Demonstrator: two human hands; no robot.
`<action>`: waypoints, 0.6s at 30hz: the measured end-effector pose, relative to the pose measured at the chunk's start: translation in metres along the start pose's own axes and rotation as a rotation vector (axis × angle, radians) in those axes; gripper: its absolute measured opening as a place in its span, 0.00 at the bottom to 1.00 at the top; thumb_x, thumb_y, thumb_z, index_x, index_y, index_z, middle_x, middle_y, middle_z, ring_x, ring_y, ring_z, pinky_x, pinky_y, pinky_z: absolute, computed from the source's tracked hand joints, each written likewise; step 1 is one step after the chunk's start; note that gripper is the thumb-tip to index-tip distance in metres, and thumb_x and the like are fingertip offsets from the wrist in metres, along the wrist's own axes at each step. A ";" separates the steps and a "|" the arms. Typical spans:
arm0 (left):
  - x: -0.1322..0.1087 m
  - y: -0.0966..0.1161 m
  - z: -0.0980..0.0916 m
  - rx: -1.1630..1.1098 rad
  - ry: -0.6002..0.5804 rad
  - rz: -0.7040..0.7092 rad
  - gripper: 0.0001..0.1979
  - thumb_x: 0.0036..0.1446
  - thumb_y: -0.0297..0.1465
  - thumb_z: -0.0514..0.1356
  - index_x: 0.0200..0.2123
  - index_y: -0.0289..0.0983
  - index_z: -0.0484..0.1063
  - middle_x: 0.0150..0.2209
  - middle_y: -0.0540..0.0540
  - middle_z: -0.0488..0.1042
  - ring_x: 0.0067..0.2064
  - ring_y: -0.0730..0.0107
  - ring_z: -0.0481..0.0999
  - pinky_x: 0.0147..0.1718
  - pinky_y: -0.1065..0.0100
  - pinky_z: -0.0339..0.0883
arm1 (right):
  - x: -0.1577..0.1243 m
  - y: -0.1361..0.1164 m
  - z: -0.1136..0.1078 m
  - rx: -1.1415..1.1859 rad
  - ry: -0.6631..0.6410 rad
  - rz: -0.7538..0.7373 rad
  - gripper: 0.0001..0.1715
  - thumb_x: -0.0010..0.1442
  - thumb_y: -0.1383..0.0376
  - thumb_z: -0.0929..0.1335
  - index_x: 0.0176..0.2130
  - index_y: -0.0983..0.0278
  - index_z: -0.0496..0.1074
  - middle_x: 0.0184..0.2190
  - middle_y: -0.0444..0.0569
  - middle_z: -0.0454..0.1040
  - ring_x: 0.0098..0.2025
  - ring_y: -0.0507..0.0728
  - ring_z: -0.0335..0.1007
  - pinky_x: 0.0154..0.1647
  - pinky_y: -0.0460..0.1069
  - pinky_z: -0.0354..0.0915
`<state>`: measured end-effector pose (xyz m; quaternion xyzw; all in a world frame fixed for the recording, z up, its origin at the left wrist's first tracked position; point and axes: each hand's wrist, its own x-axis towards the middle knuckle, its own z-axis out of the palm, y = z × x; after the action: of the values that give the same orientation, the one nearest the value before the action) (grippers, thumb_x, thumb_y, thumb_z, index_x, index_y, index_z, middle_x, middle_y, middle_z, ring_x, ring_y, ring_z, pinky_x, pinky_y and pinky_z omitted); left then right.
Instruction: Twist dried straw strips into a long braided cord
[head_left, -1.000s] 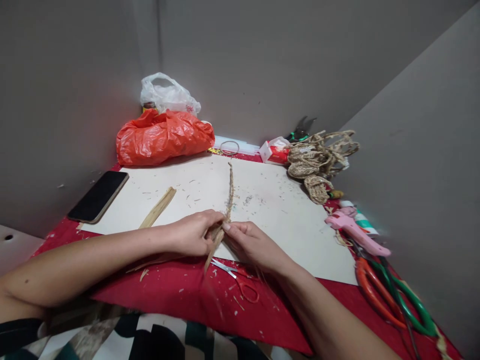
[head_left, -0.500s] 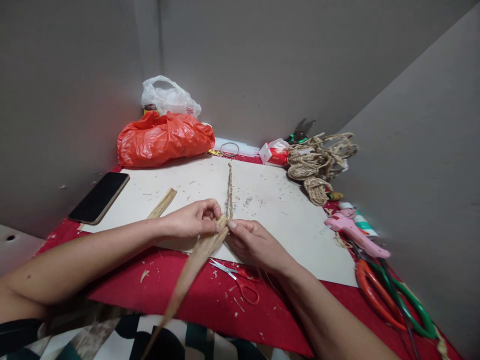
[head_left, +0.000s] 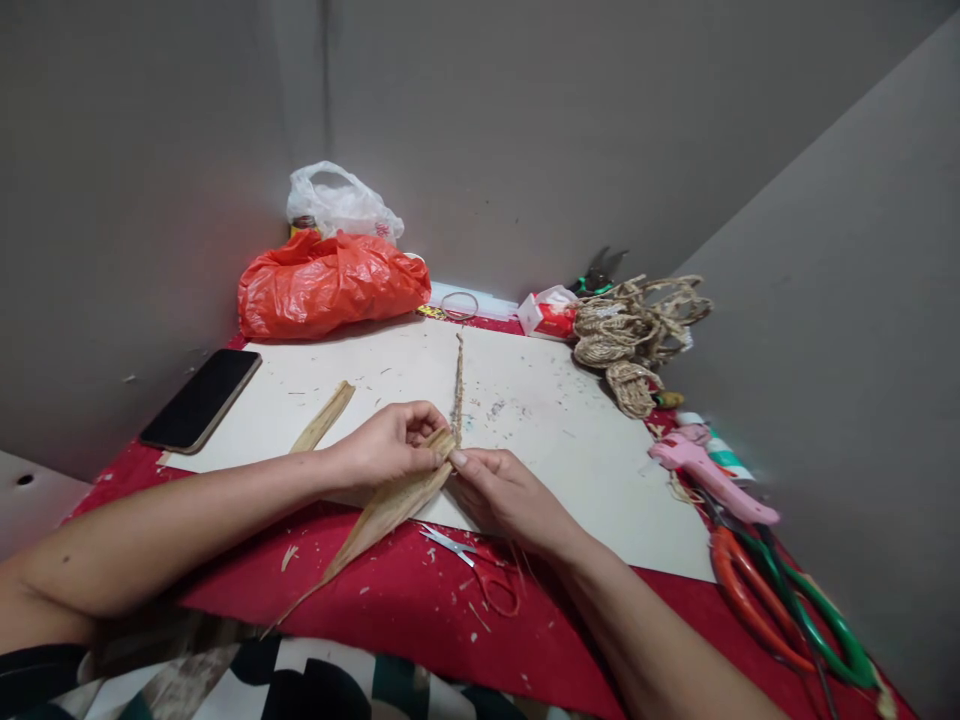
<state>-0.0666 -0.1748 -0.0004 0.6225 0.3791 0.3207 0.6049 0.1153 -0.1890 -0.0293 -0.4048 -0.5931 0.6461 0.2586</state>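
At the centre of the frame, the left hand point(head_left: 397, 440) pinches the broad upper end of a dried husk strip point(head_left: 397, 503) between thumb and fingers, while the right hand point(head_left: 506, 485) pinches where that end meets the near end of a thin twisted cord point(head_left: 459, 390). With the two grips set this close together, the strip's end seems to be kept spread and pressed against the cord at one small spot; what the hidden fingertips do beneath cannot be told. The strip's thin tail slants to the lower left, free of both hands, and the cord runs away toward the upper centre over a pale board point(head_left: 585, 480), which probably gives a smooth, light ground for such fine fibres. The board lies on the red-covered bench point(head_left: 420, 600). Small scissors point(head_left: 463, 552) rest just below the hands, blades toward the upper left and loops toward the lower right, presumably to be within easy reach. A second husk strip point(head_left: 326, 415) lies just beyond the left forearm. A phone point(head_left: 202, 400) at the left, an orange bag point(head_left: 337, 287) at the upper left, a bundle of rope point(head_left: 634, 320) at the upper right and a pink glue gun point(head_left: 712, 475) at the right sit around the rim, which seems to leave the middle for the hands.
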 end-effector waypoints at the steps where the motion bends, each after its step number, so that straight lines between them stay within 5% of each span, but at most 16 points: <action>1: 0.000 -0.001 0.000 0.027 0.011 0.023 0.08 0.46 0.25 0.60 0.32 0.34 0.64 0.27 0.53 0.64 0.28 0.79 0.62 0.30 0.72 0.57 | 0.000 0.000 0.000 -0.006 0.000 0.001 0.24 0.60 0.50 0.61 0.22 0.64 0.55 0.15 0.36 0.47 0.18 0.46 0.38 0.18 0.44 0.39; 18: 0.000 -0.002 -0.002 0.016 0.009 0.013 0.09 0.46 0.27 0.61 0.32 0.35 0.64 0.26 0.54 0.64 0.28 0.79 0.62 0.29 0.73 0.56 | 0.002 0.003 0.003 -0.009 0.072 -0.006 0.23 0.59 0.51 0.62 0.21 0.64 0.56 0.15 0.36 0.47 0.18 0.46 0.38 0.18 0.44 0.39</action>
<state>-0.0680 -0.1738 -0.0023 0.6284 0.3800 0.3245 0.5962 0.1122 -0.1900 -0.0322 -0.4271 -0.5876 0.6277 0.2798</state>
